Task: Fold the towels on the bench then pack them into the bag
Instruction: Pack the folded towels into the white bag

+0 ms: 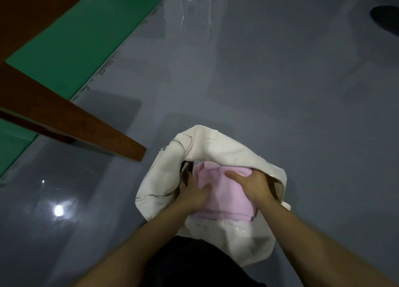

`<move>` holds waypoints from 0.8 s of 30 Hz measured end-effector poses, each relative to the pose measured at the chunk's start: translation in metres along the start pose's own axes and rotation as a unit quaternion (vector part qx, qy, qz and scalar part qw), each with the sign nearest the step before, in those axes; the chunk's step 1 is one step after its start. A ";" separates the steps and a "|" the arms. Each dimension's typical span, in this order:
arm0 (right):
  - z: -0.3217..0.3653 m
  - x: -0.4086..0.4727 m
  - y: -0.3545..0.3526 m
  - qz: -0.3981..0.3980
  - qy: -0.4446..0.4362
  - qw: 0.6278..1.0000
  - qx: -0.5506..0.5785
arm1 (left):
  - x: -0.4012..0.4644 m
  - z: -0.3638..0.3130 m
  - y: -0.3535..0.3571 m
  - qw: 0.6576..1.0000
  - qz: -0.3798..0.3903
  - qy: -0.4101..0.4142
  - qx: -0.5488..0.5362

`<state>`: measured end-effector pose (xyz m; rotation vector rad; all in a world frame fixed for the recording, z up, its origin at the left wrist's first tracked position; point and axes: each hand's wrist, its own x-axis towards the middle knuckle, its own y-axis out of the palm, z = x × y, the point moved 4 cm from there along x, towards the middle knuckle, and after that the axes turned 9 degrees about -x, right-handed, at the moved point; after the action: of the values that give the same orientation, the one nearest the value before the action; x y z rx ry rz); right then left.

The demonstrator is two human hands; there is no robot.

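Pink towel (218,191) inside white bag (216,148), gripped between left hand (194,193) and right hand (252,184), fingers curled round its sides.

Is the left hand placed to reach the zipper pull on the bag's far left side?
Probably yes: the left hand grips the pink towel inside the white bag; nothing blocks the zipper pull.
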<state>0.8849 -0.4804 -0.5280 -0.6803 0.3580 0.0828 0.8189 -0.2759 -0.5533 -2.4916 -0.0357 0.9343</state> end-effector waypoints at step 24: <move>-0.060 -0.018 0.023 0.167 0.155 0.957 0.180 | 0.003 0.053 -0.033 0.849 0.057 0.211 0.481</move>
<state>0.8461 -0.4992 -0.5786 -0.2642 0.7687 0.2280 0.7930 -0.2234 -0.5750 -1.6769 0.5871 0.2688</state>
